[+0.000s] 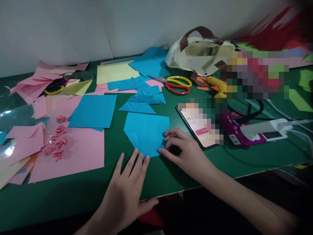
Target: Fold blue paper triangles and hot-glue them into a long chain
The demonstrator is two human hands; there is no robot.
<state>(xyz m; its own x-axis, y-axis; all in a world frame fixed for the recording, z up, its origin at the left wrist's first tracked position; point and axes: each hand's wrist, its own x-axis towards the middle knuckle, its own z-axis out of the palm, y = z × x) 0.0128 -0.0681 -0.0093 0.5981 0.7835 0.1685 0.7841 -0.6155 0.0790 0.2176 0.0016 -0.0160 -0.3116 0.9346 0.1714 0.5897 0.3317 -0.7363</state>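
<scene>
A blue sheet of paper (146, 132) lies on the green table in front of me, its lower left corner slanting as if folded in. Along its lower edge rest the fingertips of my left hand (128, 182), fingers stretched out and thumb apart. My right hand (184, 148) has its fingers curled and its thumb at the sheet's lower right corner, gripping the edge there; the fingers partly hide that corner. Just behind the sheet are several folded blue paper pieces (144, 98). Square blue sheets (94, 111) are stacked to the left.
Pink paper roses (58, 140) sit on pink paper (85, 153) at left. Scissors (177, 85) with red and yellow handles lie behind. On the right are a phone (199, 129), a purple power strip (234, 132) with cables, and a yellow glue gun (217, 85). A cream bag (181, 58) stands at the back.
</scene>
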